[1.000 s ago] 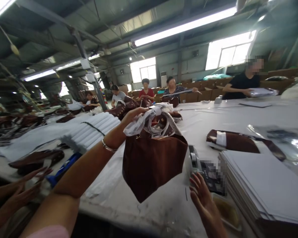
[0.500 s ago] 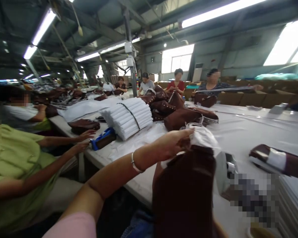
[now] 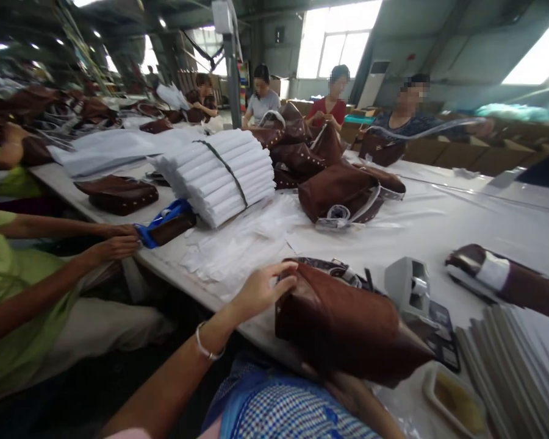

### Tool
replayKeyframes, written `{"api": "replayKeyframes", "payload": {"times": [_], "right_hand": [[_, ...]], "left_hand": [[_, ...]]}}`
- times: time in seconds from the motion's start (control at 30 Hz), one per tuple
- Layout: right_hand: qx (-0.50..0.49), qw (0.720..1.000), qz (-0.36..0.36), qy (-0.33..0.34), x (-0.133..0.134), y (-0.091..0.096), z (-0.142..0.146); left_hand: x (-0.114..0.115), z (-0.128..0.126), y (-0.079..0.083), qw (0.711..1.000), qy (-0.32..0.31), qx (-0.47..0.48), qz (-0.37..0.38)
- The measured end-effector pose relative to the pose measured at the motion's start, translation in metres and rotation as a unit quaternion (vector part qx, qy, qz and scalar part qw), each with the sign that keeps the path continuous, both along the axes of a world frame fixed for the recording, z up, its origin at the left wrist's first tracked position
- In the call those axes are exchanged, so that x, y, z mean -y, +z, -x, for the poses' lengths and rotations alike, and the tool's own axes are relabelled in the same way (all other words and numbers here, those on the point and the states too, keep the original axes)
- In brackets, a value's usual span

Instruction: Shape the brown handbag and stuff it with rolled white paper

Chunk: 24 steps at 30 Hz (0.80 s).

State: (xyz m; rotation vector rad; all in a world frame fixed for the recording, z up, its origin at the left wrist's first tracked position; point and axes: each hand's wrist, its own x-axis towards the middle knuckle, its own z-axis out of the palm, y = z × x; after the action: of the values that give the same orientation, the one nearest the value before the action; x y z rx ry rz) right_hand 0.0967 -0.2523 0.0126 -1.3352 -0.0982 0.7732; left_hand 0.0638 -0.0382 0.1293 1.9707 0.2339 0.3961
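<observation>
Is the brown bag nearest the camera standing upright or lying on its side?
On its side: the brown bag lies along the table edge, left hand on its end.

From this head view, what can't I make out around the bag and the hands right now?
- Right hand: head view, mostly under the brown bag; its grip cannot be told.
- Bag opening: left hand and the bag's edge cover it; contents unseen.
- Paper stack: cut off by the right edge.
- Small tray: cut off by the bottom edge; contents blurred.
- Tape dispenser: label too small to read.
</observation>
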Motion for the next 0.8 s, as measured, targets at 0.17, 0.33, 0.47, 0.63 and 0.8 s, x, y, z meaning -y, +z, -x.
{"api": "replayKeyframes", "payload": {"times": [0.17, 0.33, 0.47, 0.63, 0.8], "right_hand": [[0.041, 0.961, 0.083, 0.261, -0.002, -0.002, -0.018], [0.26, 0.863, 0.047, 0.43, 0.011, 0.029, -0.037], [0.525, 0.805, 0.082, 0.264, 0.056, 0.07, -0.054], [0.728, 0.594, 0.288, 0.186, 0.092, 0.086, -0.08], [0.708, 0.546, 0.393, 0.215, 0.082, 0.068, -0.082]], "left_hand": [[0.022, 0.029, -0.041, 0.987, -0.039, -0.055, -0.149], [0.021, 0.028, -0.053, 0.959, -0.018, -0.036, -0.28], [0.022, 0.024, -0.046, 0.926, -0.074, -0.034, -0.368], [0.028, 0.008, -0.044, 0.88, -0.166, -0.055, -0.441], [0.037, 0.001, -0.04, 0.856, -0.171, -0.095, -0.479]]}}
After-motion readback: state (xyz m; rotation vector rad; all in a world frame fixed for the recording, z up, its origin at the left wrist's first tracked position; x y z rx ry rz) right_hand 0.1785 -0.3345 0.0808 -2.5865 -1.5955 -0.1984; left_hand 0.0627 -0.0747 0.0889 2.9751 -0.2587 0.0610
